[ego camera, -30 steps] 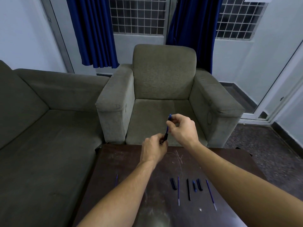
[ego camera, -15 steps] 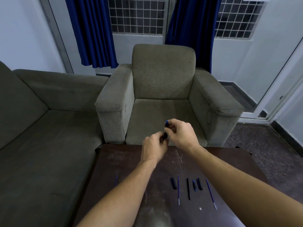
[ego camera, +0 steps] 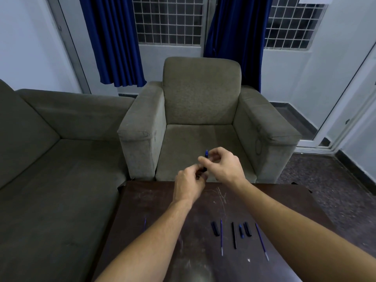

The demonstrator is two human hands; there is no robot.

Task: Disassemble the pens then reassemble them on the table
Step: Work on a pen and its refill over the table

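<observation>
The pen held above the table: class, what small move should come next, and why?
Probably a twist-and-pull apart: both hands, left and right, grip opposite ends of the pen, and loose parts already lie on the table.

We face a grey-green armchair [ego camera: 201,119] beyond our dark scratched table [ego camera: 154,200]; a matching sofa [ego camera: 50,169] sits left; blue curtains [ego camera: 114,41] flank grilled windows [ego camera: 168,19]; pale walls [ego camera: 26,37]; speckled floor [ego camera: 329,180].
</observation>
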